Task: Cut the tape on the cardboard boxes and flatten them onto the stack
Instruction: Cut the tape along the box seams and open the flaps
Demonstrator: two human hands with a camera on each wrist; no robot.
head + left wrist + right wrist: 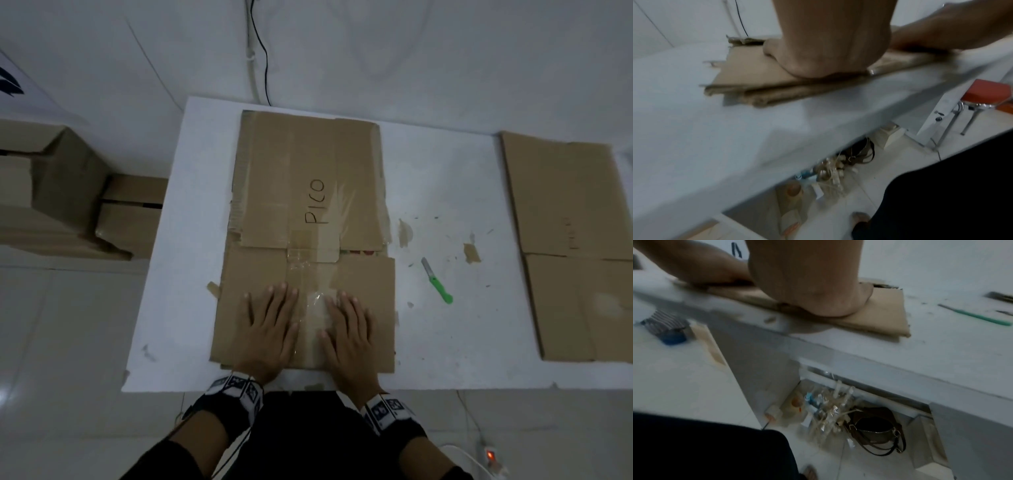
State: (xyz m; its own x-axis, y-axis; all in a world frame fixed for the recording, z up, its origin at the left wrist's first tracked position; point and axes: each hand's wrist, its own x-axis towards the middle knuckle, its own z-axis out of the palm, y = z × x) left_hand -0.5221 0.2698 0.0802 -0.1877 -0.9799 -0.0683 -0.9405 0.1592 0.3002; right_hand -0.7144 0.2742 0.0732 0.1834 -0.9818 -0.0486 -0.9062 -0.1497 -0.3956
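A flattened cardboard box [308, 192] marked "PICO" lies on the white table [445, 342], with clear tape along its middle seam. My left hand [270, 325] and right hand [346, 329] press flat on its near flaps, fingers straight, side by side. In the left wrist view the heel of the left hand [824, 53] bears down on the layered cardboard [748, 81]. The right wrist view shows the right hand [818, 293] pressing the cardboard [885, 311] too. A green-handled knife [438, 282] lies on the table to the right, untouched.
A flat cardboard stack [575, 240] lies at the table's right end. Several unflattened boxes [68, 192] sit on the floor to the left. Tape scraps [472, 253] litter the table. Bags and clutter [849, 415] sit under the table; an orange stool [986, 95] stands nearby.
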